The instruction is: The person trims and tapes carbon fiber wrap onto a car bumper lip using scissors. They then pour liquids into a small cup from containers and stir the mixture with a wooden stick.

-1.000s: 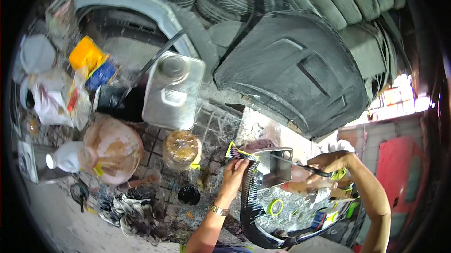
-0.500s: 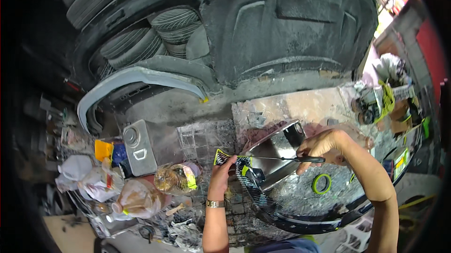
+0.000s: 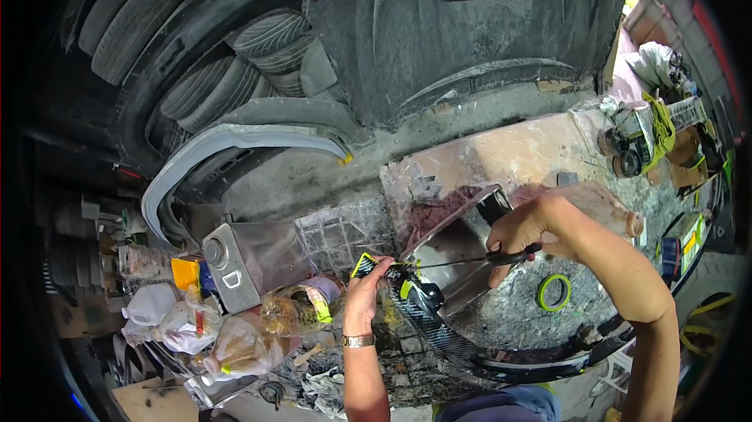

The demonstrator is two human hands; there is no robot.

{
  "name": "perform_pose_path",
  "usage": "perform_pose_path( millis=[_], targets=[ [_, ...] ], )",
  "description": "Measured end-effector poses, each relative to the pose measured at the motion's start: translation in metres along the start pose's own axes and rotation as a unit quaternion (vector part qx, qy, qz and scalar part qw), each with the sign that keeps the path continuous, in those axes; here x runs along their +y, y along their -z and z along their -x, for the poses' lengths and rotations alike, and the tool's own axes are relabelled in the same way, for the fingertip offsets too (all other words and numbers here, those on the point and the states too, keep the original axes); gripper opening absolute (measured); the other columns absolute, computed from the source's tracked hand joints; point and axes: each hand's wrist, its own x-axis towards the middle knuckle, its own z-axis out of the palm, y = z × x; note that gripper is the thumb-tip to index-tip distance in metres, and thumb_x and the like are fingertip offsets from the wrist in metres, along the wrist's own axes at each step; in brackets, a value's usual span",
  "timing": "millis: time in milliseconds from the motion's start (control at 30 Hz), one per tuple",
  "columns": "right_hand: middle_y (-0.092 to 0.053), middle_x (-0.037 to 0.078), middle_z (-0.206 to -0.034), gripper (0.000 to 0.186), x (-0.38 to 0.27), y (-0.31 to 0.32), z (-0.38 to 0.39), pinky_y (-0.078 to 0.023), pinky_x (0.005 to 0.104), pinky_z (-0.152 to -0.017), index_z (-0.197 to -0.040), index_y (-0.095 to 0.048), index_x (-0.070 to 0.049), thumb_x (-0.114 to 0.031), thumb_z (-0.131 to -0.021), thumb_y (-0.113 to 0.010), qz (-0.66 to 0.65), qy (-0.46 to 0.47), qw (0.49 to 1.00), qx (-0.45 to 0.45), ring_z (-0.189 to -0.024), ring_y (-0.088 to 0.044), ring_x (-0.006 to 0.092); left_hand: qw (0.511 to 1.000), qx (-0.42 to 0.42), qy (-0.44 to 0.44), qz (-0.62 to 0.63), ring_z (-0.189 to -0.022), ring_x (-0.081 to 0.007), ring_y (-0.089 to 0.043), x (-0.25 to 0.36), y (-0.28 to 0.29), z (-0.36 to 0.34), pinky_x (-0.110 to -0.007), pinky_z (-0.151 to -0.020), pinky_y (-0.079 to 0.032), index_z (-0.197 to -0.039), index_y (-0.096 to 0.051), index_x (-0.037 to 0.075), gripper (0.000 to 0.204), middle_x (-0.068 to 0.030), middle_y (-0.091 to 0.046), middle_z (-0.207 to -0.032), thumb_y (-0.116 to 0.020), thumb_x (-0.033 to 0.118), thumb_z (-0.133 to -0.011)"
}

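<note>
A long curved black trim piece (image 3: 427,326) with a carbon-weave look and yellow-green edging lies bent across the worktable. My left hand (image 3: 363,287) pinches its far-left end between thumb and fingers. In my closed right hand (image 3: 511,240) is a thin-shafted tool (image 3: 462,260) with a black handle, held nearly level. Its tip reaches the trim by my left fingers; the exact contact is unclear. Behind and beneath the tool sits a shiny metal box (image 3: 446,246), tilted, with the trim close against its near-left side.
A roll of green tape (image 3: 554,292) lies right of the metal box. Plastic jugs (image 3: 243,344) and a metal can (image 3: 233,269) stand at the left. Beyond the table are a grey fender arch (image 3: 258,136), a black hood (image 3: 470,38) and stacked tires (image 3: 141,27).
The view has shifted a little. The tool's handle end now sits higher and the shaft slopes down toward the trim. Both hands keep their holds.
</note>
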Motion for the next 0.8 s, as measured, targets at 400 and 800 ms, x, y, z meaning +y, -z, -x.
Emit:
perform_pose_path(
  millis=[400,800],
  targets=[
    [-0.055,0.001,-0.066,0.054,-0.04,0.039,0.0,-0.04,0.0287,-0.051,-0.087,-0.064,-0.006,-0.056,-0.069,-0.077,0.093,-0.097,0.99,-0.037,-0.059,-0.052,0.0131,0.997,-0.028,-0.062,0.031,-0.096,-0.0115,-0.058,0.0,-0.006,-0.003,-0.025,-0.086,-0.043,-0.099,-0.067,0.005,0.014,-0.003,-0.066,-0.102,-0.068,0.008,-0.085],
    [-0.056,-0.001,-0.063,0.048,-0.1,0.064,-0.031,-0.043,0.0272,-0.052,-0.085,-0.066,-0.007,-0.05,-0.069,-0.08,0.173,-0.118,0.977,-0.049,-0.057,-0.054,0.0118,0.992,-0.094,-0.074,-0.034,-0.088,-0.0099,-0.061,0.016,0.009,-0.001,-0.024,-0.083,-0.045,-0.109,-0.066,0.006,0.026,-0.0006,-0.067,-0.095,-0.069,0.018,-0.086]
  ],
)
